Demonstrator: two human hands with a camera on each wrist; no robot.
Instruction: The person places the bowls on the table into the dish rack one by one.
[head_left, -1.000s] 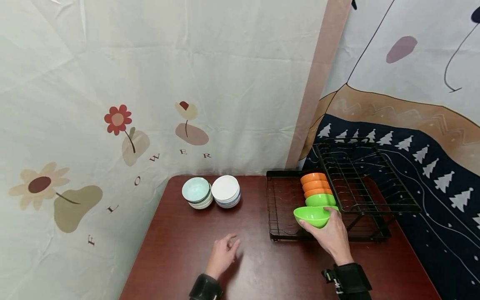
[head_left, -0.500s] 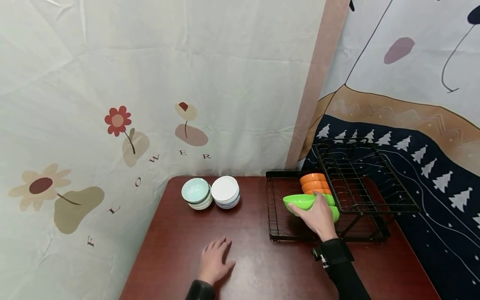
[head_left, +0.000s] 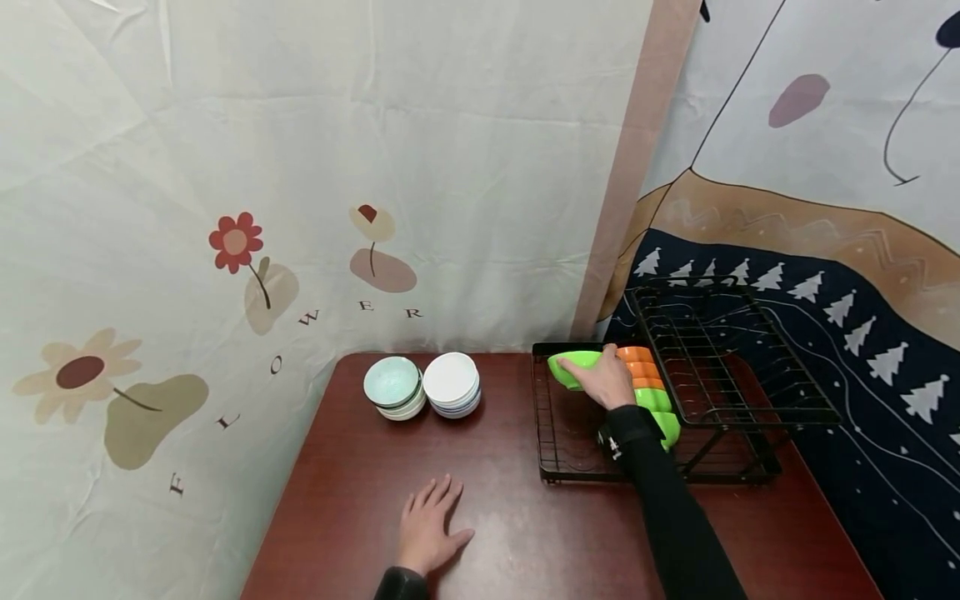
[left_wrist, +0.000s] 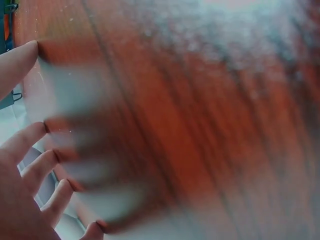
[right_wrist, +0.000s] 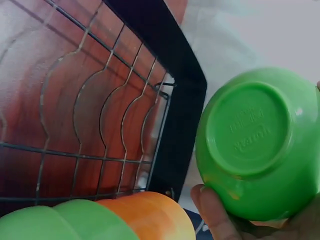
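Holding a green bowl [head_left: 573, 367] by its rim, the right hand [head_left: 604, 383] reaches over the far left corner of the black dish rack [head_left: 555, 467]; fingers curl round the near edge. Bowl is round, so no long axis; tilted, mouth facing up and toward the far wall in the head view, base turned toward the wrist camera. Bowl is above the rack's lower tier, close to the back rail, just left of the row of bowls standing on edge there.

Right wrist view gives what the head view cannot: the underside of the green bowl [right_wrist: 257, 142] with raised lettering on its foot ring, one finger [right_wrist: 215, 217] pressed under the rim, wire dividers [right_wrist: 90, 125] below, and the tops of a green bowl and an orange bowl [right_wrist: 150, 217] in the row. Head view alone shows the layout: orange bowls [head_left: 637, 367] at the far end of the row, green bowls [head_left: 660, 412] nearer, partly hidden by the right forearm; the rack's upper tier [head_left: 720, 350] stands to the right.

Left hand [head_left: 426, 527] lies flat on the red-brown table [head_left: 352, 500], fingers spread, holding nothing; left wrist view is blurred but shows fingertips [left_wrist: 30, 132] on the wood.

Two stacks of pale bowls [head_left: 423, 385] sit at the table's far edge, well apart from both hands
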